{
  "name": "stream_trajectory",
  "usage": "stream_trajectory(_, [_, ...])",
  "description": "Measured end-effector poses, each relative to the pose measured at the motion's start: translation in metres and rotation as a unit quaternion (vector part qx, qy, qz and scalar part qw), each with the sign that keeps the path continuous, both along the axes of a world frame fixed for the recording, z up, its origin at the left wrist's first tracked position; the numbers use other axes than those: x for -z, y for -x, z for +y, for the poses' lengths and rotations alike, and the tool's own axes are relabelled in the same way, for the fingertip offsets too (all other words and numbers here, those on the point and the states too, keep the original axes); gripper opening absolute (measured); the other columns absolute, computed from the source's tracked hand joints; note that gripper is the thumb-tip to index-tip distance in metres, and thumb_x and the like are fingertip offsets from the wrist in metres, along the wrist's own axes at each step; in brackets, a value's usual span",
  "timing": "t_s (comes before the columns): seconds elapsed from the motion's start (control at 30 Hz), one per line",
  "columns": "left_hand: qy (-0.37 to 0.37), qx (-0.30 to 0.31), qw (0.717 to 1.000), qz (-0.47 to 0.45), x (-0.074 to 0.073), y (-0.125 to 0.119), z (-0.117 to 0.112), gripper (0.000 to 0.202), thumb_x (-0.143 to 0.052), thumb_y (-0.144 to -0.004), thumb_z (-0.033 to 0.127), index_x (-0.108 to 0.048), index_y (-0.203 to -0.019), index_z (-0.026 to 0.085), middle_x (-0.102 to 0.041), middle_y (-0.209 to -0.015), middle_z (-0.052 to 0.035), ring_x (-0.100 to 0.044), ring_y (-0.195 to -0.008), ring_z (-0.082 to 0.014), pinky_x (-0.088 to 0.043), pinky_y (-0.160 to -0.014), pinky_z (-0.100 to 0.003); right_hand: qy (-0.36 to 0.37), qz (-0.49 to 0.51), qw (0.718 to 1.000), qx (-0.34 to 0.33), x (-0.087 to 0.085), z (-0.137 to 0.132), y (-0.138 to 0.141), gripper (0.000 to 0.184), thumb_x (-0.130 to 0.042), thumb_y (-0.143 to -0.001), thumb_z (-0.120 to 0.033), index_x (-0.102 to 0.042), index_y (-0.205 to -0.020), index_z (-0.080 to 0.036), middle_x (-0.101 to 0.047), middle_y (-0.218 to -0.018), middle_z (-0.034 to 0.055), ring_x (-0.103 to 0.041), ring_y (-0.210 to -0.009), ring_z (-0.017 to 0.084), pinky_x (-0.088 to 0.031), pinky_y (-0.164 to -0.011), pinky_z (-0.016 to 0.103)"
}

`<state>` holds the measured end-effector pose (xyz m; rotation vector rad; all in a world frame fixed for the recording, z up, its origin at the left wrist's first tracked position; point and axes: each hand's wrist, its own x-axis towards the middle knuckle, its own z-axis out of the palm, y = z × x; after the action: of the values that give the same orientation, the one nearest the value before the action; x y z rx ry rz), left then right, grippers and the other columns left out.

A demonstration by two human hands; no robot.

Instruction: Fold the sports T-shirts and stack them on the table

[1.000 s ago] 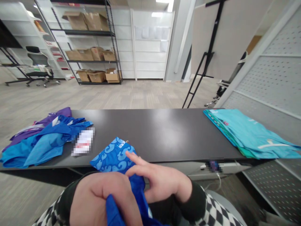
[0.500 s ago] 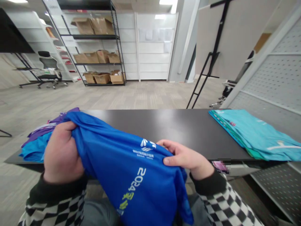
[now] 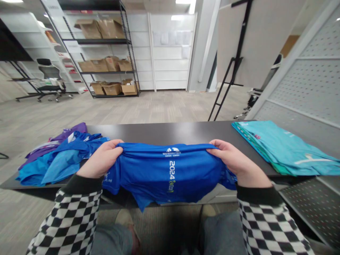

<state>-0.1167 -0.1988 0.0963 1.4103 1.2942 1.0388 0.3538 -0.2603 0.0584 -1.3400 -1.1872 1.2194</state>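
A blue T-shirt [image 3: 151, 171] with white and yellow print, including "2024", is stretched sideways between my two hands at the near edge of the black table. My left hand [image 3: 102, 157] pinches its upper left end, thumb on top. At the upper right end my right hand [image 3: 233, 157] grips the cloth in the same way. The shirt's lower part hangs down over the table's front edge. Close to my left hand lies a loose heap of crumpled shirts [image 3: 63, 152], purple, blue and light blue.
A flat stack of folded turquoise and green shirts [image 3: 284, 145] lies at the right of the black table [image 3: 159, 132]. A perforated grey panel [image 3: 300, 95] stands right of it. Beyond are a board on a black stand [image 3: 225, 88], a shelf with cardboard boxes [image 3: 111, 63] and an office chair [image 3: 50, 78].
My hands have spread apart and level, pulling the blue T-shirt taut and straight where it hung slanted before. My left hand has moved right, uncovering blue cloth on the heap.
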Motion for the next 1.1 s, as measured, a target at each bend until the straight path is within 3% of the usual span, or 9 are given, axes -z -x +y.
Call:
stream_trajectory(0.17, [0.08, 0.053, 0.994, -0.056, 0.006, -0.009, 0.0, 0.017, -0.079, -0.066, 0.03, -0.07, -0.075, 0.019, -0.066, -0.067, 0.002, -0.06, -0.06, -0.0154, -0.049, -0.056, -0.024, 0.023, -0.003, 0.999, -0.023, -0.006, -0.006, -0.004, 0.051, -0.099, -0.076, -0.054, -0.069, -0.099, -0.021, -0.066, -0.077, -0.0032, -0.056, -0.062, 0.013, -0.043, -0.056, 0.024])
stream_trajectory(0.27, [0.07, 0.08, 0.994, -0.013, 0.002, -0.01, -0.008, 0.034, -0.091, -0.074, 0.047, -0.076, -0.084, 0.019, -0.071, -0.076, -0.0009, -0.063, -0.067, -0.0167, -0.052, -0.062, -0.025, 0.002, 0.041, 0.999, -0.033, -0.014, -0.018, -0.009, 0.051, -0.1, -0.077, -0.05, -0.066, -0.104, -0.023, -0.066, -0.083, -0.0042, -0.057, -0.064, 0.012, -0.045, -0.058, 0.023])
stream_trajectory(0.37, [0.013, 0.088, 0.995, 0.039, -0.005, -0.006, -0.019, 0.046, -0.093, -0.079, 0.061, -0.078, -0.093, 0.019, -0.074, -0.083, -0.0022, -0.065, -0.071, -0.0178, -0.054, -0.066, -0.025, 0.004, 0.036, 0.997, -0.064, -0.026, -0.036, -0.017, 0.048, -0.099, -0.079, -0.047, -0.066, -0.105, -0.024, -0.066, -0.086, -0.0027, -0.058, -0.066, 0.013, -0.045, -0.058, 0.022])
stream_trajectory(0.53, [-0.11, 0.003, 0.993, 0.037, -0.025, -0.001, -0.031, 0.053, -0.089, -0.083, 0.069, -0.076, -0.106, 0.023, -0.076, -0.09, -0.0023, -0.066, -0.075, -0.0193, -0.054, -0.066, -0.025, -0.044, -0.005, 0.998, -0.034, -0.058, -0.057, -0.022, 0.047, -0.098, -0.079, -0.053, -0.066, -0.101, -0.025, -0.063, -0.081, -0.0014, -0.055, -0.062, 0.014, -0.044, -0.053, 0.023])
stream_trajectory(0.7, [-0.21, -0.056, 0.974, 0.06, -0.047, -0.002, -0.028, 0.049, -0.083, -0.091, 0.067, -0.075, -0.107, 0.022, -0.076, -0.089, -0.0029, -0.066, -0.077, -0.02, -0.054, -0.067, -0.026, -0.095, -0.037, 0.995, 0.01, -0.086, -0.053, -0.015, 0.044, -0.093, -0.084, -0.059, -0.067, -0.102, -0.028, -0.063, -0.079, -0.0014, -0.051, -0.059, 0.014, -0.043, -0.05, 0.025])
stream_trajectory(0.83, [-0.244, -0.071, 0.958, 0.134, -0.053, 0.01, -0.044, 0.039, -0.077, -0.098, 0.062, -0.077, -0.11, 0.025, -0.079, -0.099, -0.0002, -0.072, -0.092, -0.0238, -0.06, -0.077, -0.029, -0.137, -0.052, 0.987, 0.06, -0.095, -0.063, -0.011, 0.04, -0.092, -0.088, -0.057, -0.069, -0.11, -0.032, -0.065, -0.081, -0.0012, -0.054, -0.061, 0.016, -0.042, -0.051, 0.026])
stream_trajectory(0.97, [-0.291, -0.132, 0.927, 0.199, -0.057, 0.018, -0.067, 0.028, -0.074, -0.098, 0.064, -0.077, -0.109, 0.038, -0.08, -0.104, 0.0051, -0.076, -0.101, -0.0284, -0.065, -0.095, -0.041, -0.179, -0.106, 0.969, 0.13, -0.105, -0.076, -0.003, 0.035, -0.09, -0.089, -0.059, -0.071, -0.11, -0.038, -0.067, -0.077, -0.0014, -0.055, -0.06, 0.019, -0.041, -0.049, 0.029])
stream_trajectory(1.03, [-0.318, -0.145, 0.907, 0.234, -0.063, 0.014, -0.056, 0.026, -0.068, -0.1, 0.066, -0.075, -0.111, 0.043, -0.08, -0.107, 0.0064, -0.077, -0.103, -0.0301, -0.064, -0.102, -0.047, -0.196, -0.151, 0.959, 0.137, -0.111, -0.061, -0.004, 0.037, -0.087, -0.09, -0.064, -0.07, -0.111, -0.04, -0.071, -0.078, -0.0017, -0.056, -0.059, 0.021, -0.042, -0.048, 0.031])
stream_trajectory(1.1, [-0.344, -0.123, 0.887, 0.282, -0.07, 0.003, -0.019, 0.03, -0.061, -0.104, 0.066, -0.076, -0.115, 0.041, -0.081, -0.113, 0.006, -0.077, -0.106, -0.0299, -0.063, -0.106, -0.048, -0.218, -0.222, 0.942, 0.127, -0.116, -0.021, -0.008, 0.038, -0.082, -0.094, -0.066, -0.068, -0.115, -0.038, -0.076, -0.084, -0.002, -0.06, -0.061, 0.022, -0.045, -0.052, 0.032])
